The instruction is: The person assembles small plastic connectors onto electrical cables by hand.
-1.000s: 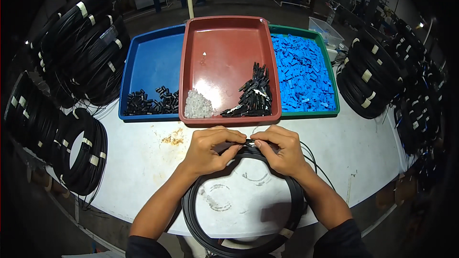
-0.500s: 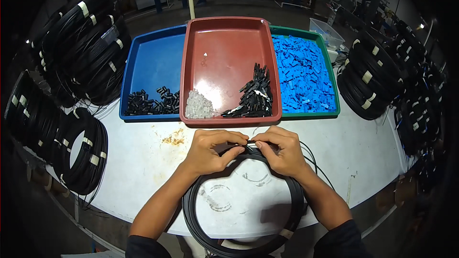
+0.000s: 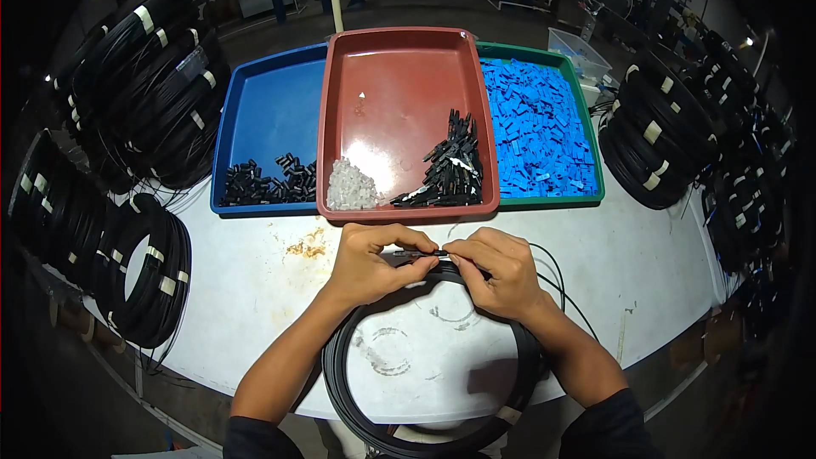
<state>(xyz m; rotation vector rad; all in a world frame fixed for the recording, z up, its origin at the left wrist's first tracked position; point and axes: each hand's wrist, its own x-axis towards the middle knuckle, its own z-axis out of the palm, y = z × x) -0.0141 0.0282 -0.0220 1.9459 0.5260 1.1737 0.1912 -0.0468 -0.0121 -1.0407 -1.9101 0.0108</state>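
At the near middle of the white desk (image 3: pixel 646 272), the two hands meet over a black cable coil (image 3: pixel 425 382) that lies flat at the near edge. The left hand (image 3: pixel 367 262) and the right hand (image 3: pixel 497 272) each pinch one side of a small black connector (image 3: pixel 422 252), held level between the fingertips just above the far part of the coil. Both grips are clenched on this small piece; the thumbs and the first fingers press on it from left and right. A thin black cable end (image 3: pixel 548 265) runs from the right hand out to the right in a loop on the desk.

Just far of the hands stand three trays side by side, touching each other. The red tray (image 3: pixel 399 59) in the middle holds a heap of clear small parts (image 3: pixel 350 187) at its near left and a heap of black connectors (image 3: pixel 450 174) at its near right. The blue tray (image 3: pixel 263 110) on the left holds black small pieces (image 3: pixel 268 185) along its near wall. The green tray (image 3: pixel 544 58) on the right is full of blue parts (image 3: pixel 540 132).

Many bundled black coils (image 3: pixel 140 280) with white tape bands lie on the left of the desk, and more coils (image 3: pixel 654 140) are stacked on the right.
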